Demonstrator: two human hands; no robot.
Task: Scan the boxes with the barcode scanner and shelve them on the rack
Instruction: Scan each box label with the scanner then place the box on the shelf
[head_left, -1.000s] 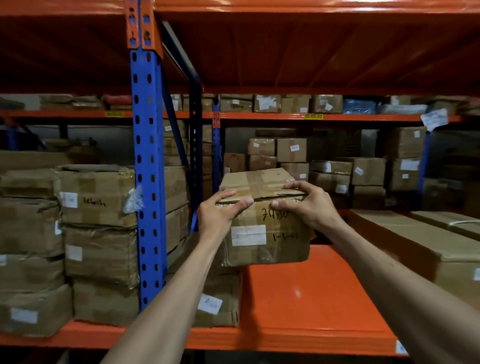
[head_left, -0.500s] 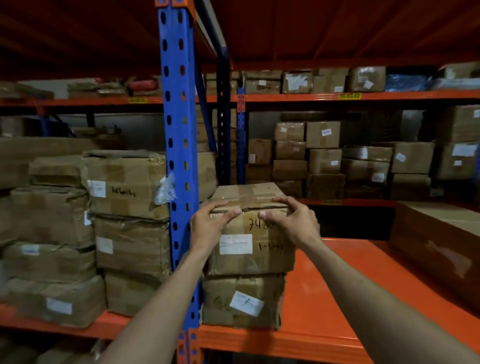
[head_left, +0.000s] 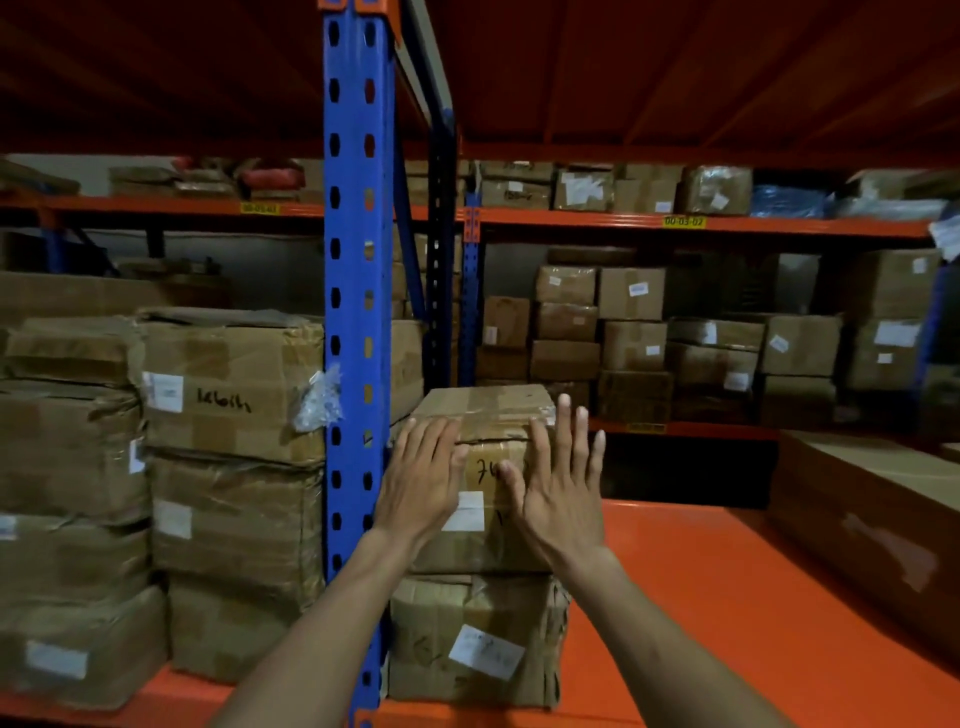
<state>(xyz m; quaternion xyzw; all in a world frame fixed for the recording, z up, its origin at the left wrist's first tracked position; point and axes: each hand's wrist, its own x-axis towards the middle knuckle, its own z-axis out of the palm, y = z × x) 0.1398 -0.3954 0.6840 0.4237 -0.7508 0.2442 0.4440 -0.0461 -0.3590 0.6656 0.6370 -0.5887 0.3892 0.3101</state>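
Top box: a brown, tape-sealed cardboard box with black handwritten digits and a white label on its front (head_left: 485, 499) sits on the rack, stacked squarely on another box, just right of the blue upright.
Lower box: a crumpled brown cardboard box with a tilted white label (head_left: 475, 642) rests on the orange shelf deck and carries the top box.
Left hand: the left hand (head_left: 421, 480) lies flat against the front face of the top box, fingers (head_left: 434, 439) straight and reaching up to the top front edge; nothing is gripped.
Right hand: the right hand (head_left: 558, 491) is spread wide with straight fingers (head_left: 563, 421) in front of the right part of the same face, fingertips rising above the box's top edge; whether the palm touches the cardboard cannot be told.
Rack: a blue perforated steel upright (head_left: 353, 312) stands just left of the two stacked boxes; the orange metal shelf deck (head_left: 701, 597) stretches to their right.
Left stack: taped brown cartons with white labels (head_left: 228, 384) are piled on the shelf left of the upright, one marked with black handwriting.
Right edge: a long, low brown carton (head_left: 872, 514) lies on the deck, well apart from the stacked pair.
Background: a far rack with orange beams holds rows of small brown boxes (head_left: 634, 338).
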